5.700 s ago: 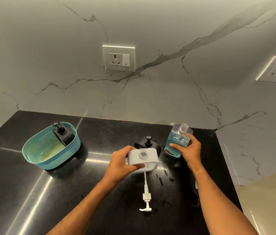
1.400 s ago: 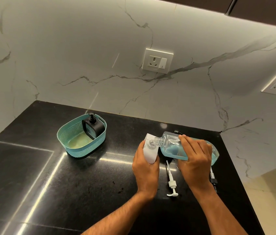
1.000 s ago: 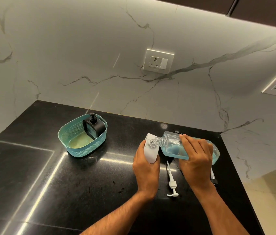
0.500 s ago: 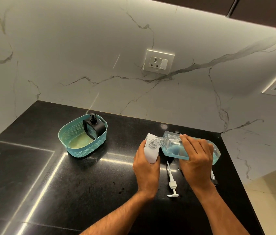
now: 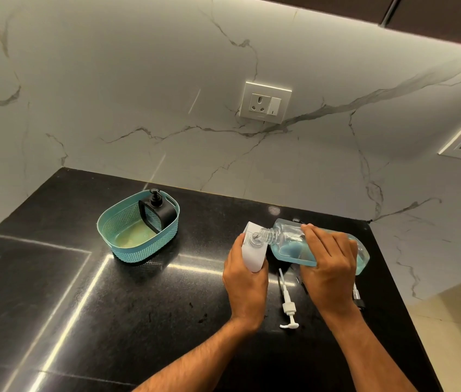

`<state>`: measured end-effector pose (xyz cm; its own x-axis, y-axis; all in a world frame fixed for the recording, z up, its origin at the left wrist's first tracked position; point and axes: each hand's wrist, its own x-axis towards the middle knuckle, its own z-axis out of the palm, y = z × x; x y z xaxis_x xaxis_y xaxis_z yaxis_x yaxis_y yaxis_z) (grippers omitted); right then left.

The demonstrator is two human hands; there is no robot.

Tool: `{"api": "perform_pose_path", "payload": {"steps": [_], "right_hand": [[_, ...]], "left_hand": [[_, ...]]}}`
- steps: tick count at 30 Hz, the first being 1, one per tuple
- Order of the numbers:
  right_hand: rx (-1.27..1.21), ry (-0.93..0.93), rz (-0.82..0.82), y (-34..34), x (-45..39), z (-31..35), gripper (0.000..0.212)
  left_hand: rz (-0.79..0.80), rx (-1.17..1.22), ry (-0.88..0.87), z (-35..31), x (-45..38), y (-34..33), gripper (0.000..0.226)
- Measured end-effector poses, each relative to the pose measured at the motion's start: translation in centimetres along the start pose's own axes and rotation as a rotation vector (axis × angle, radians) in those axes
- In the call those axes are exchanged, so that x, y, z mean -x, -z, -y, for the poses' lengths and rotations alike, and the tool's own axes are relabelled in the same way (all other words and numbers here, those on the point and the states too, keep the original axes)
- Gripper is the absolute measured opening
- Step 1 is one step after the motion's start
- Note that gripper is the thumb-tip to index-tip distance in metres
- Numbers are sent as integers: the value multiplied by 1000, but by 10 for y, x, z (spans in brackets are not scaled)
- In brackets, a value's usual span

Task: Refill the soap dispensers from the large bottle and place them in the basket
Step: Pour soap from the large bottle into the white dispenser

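My left hand (image 5: 245, 281) grips a white soap dispenser (image 5: 253, 250) standing on the black counter. My right hand (image 5: 327, 267) holds the large clear bottle (image 5: 288, 243) of blue soap tipped on its side, its open neck over the dispenser's top opening. The white pump (image 5: 287, 304) lies loose on the counter between my hands. A black dispenser (image 5: 157, 213) stands in the teal basket (image 5: 127, 247) at the left.
Another pump head (image 5: 358, 297) lies by the counter's right edge, partly behind my right wrist. The black counter (image 5: 82, 306) stretches left and toward me. A marble wall with a socket (image 5: 264, 103) rises behind.
Since 5.7 s ago the bottle has been lifted and tipped over the white dispenser. Over the last second both hands and the bottle have stayed almost still.
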<state>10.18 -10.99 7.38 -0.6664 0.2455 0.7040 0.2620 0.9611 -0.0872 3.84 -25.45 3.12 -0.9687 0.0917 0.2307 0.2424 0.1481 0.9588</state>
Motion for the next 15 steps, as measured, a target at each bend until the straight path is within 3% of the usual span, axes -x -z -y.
{"api": "perform_pose_path", "payload": {"steps": [15], "right_hand": [[-22, 3, -1, -1, -1, 0, 72]], "left_hand": [[12, 10, 6, -1, -1, 0, 72]]}}
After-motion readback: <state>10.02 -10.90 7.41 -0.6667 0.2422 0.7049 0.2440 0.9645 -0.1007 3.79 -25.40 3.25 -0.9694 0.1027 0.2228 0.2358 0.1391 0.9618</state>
